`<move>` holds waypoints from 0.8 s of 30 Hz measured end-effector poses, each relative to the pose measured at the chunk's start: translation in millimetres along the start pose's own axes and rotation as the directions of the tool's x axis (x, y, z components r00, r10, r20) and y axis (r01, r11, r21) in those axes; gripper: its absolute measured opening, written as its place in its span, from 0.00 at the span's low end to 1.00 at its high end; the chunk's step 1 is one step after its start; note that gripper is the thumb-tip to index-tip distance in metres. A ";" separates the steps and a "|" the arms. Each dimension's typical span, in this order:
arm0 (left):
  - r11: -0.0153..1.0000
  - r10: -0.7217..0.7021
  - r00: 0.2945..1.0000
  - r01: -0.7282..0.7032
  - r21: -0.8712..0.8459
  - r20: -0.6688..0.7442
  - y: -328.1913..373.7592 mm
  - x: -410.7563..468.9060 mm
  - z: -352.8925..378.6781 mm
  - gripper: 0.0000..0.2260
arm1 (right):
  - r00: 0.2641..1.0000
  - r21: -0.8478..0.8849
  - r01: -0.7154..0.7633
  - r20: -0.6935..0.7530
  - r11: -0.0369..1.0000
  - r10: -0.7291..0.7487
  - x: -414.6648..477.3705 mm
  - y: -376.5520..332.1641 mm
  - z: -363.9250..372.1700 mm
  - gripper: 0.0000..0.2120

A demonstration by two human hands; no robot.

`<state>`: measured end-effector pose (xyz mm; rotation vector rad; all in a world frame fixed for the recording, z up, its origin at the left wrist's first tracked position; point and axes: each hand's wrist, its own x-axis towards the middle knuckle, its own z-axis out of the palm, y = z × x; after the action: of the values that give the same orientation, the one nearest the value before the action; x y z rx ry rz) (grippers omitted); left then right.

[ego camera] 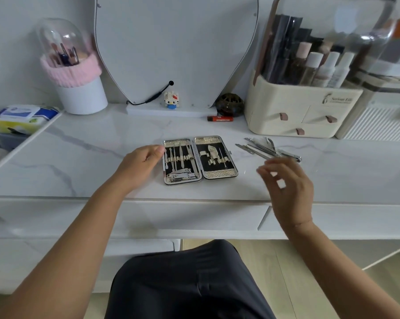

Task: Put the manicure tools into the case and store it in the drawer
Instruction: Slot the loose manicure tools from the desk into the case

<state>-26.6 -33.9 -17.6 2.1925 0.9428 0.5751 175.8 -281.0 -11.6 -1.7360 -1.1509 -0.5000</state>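
One silver-rimmed, black-lined case (219,174)

Legible text: none confirmed.
Organizer (286,107), 2 o'clock, carries a printed logo line, too blurred to read; wipes pack (21,117), 9 o'clock, likewise.

A silver-rimmed case (219,174) is showing black lining and gold mesh panels on a white table (79,162) veined in grey — a pink ribbed cuff (72,72) is ringing a white cup (83,100) and brown tabs (283,116) are dotting a cream organizer (275,104).
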 end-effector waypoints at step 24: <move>0.997 0.058 0.996 -0.061 -0.040 -0.066 5.5 -3.4 -2.3 0.18 | 0.527 0.173 -0.533 0.834 0.828 0.165 136.7 -52.0 189.4 0.02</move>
<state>-27.6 -38.4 -12.6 2.1820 0.8936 0.6918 164.7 -45.4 28.9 -1.7557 -1.2905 0.8563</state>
